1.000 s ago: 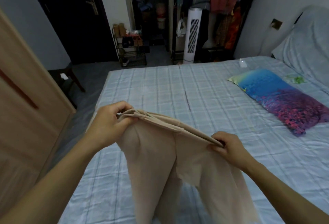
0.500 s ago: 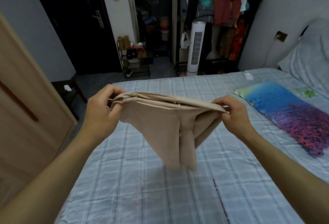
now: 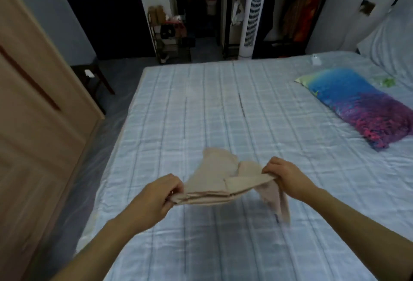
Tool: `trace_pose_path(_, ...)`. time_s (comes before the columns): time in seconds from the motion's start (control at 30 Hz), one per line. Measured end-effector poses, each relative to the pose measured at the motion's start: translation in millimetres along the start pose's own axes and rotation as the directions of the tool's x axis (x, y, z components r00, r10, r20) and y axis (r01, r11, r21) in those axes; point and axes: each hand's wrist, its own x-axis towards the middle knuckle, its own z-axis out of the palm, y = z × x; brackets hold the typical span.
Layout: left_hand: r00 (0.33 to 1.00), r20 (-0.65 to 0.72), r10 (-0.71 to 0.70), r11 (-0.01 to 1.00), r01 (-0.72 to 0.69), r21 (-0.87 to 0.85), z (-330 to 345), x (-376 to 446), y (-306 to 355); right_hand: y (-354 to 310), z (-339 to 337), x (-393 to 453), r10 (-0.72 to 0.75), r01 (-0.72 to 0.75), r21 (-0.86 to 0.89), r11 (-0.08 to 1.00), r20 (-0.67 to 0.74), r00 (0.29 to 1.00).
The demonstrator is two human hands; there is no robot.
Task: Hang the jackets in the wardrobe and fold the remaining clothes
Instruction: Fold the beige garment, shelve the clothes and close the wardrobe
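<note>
A beige garment [image 3: 220,180], seemingly trousers, is stretched between both hands just above the bed [image 3: 201,106]. My left hand [image 3: 156,193] pinches its left end, fingers closed on the layered edge. My right hand [image 3: 283,174] grips the right end. Most of the cloth is flung forward and lies flattish over the checked sheet, while one loose part hangs down below my right hand. The cloth is motion-blurred.
A wooden wardrobe [image 3: 33,124] stands close on the left. A blue and purple pillow [image 3: 362,106] lies on the bed's right side, a grey pillow [image 3: 391,44] behind it. Beyond the bed are a white tower fan [image 3: 251,21], a clothes rack [image 3: 297,1], a shoe shelf [image 3: 169,32] and a dark stool [image 3: 91,75].
The garment hung down from both hands; they swung it up and forward, then lowered it toward the sheet, so it now lies nearly flat over the bed.
</note>
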Motion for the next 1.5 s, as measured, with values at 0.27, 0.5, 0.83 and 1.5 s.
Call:
trace_pose_path(0.27,0.915,0.400,-0.059,0.995,0.024,0.092,117.7,-119.2,-23.3,-30.8,145.4,-142.8,0.102,-0.158,0.123,0.980,0.369,0.924)
trace_pose_path(0.5,0.633,0.725,-0.273,0.946,0.042,0.320,162.9,-164.6,-31.0,-58.5,189.9,-181.6,0.173,-0.282,0.067,0.957,0.648,0.741)
trace_pose_path(0.83,0.797,0.544,-0.261,0.960,0.156,0.232,142.5,-78.0,-66.7,-72.7,166.0,-116.2,0.426,-0.466,0.076,0.882,0.298,0.855)
trace_pose_path(1.5,0.850,0.327,-0.413,0.910,0.377,0.170,181.9,151.7,-201.2,86.7,254.3,91.2,0.792,-0.795,0.390,0.464,0.219,0.570)
